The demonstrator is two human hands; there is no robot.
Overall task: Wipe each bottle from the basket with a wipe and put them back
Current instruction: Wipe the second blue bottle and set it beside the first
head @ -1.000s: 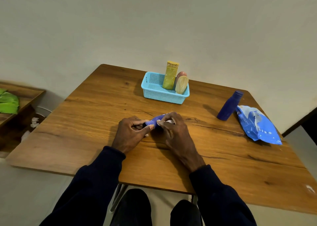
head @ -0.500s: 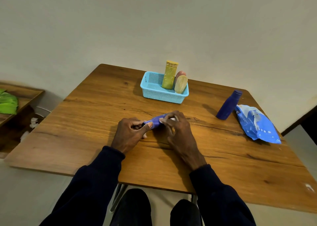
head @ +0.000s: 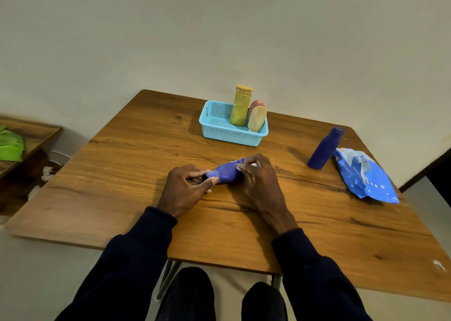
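Observation:
A small purple bottle [head: 228, 172] lies sideways just above the wooden table [head: 136, 164], held between both hands. My left hand [head: 185, 189] grips its cap end with thumb and curled fingers. My right hand [head: 258, 176] curls over the other end, pressing a white wipe [head: 253, 165] against it; only a sliver of the wipe shows. Behind them stands a light blue basket [head: 219, 131] holding a tall yellow bottle [head: 240, 106], a cream oval bottle [head: 256, 119] and a pinkish bottle [head: 257, 103] partly hidden behind it.
A dark blue bottle [head: 325, 148] stands upright at the right, next to a blue wipes packet [head: 363, 174] near the table's right edge. A low wooden shelf [head: 29, 135] with green cloth [head: 11, 146] sits off to the left. My knees [head: 219, 296] show below the front edge.
The hands have shifted slightly on the purple bottle, and more of its body now shows between them. Everything else stays in place.

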